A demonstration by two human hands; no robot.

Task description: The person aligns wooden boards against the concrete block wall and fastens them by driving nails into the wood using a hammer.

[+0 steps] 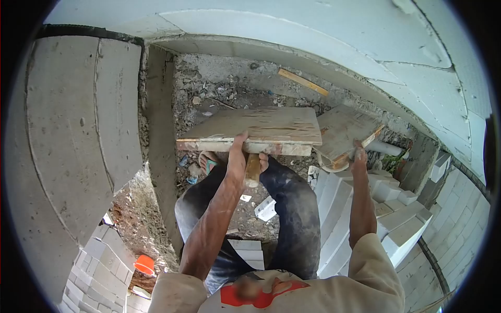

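A wide wooden board [261, 122] with a rough, splintered top and a layered near edge lies level in front of my knees. My left hand [240, 146] is closed on its near edge, the fingers partly hidden. Under that edge, between my feet, a short wooden post [252, 171] shows. Off to the right a second wooden board [347, 128] rests at a slant, its corner beside the first one. My right hand [359, 154] is closed on the second board's near right edge.
White blocks [339, 208] are stacked at my right. Rubble and debris [219, 94] cover the ground beyond the boards, with a yellowish wood strip [302, 82] at the back. Grey block walls [68, 115] stand close on the left. An orange container [144, 265] sits lower left.
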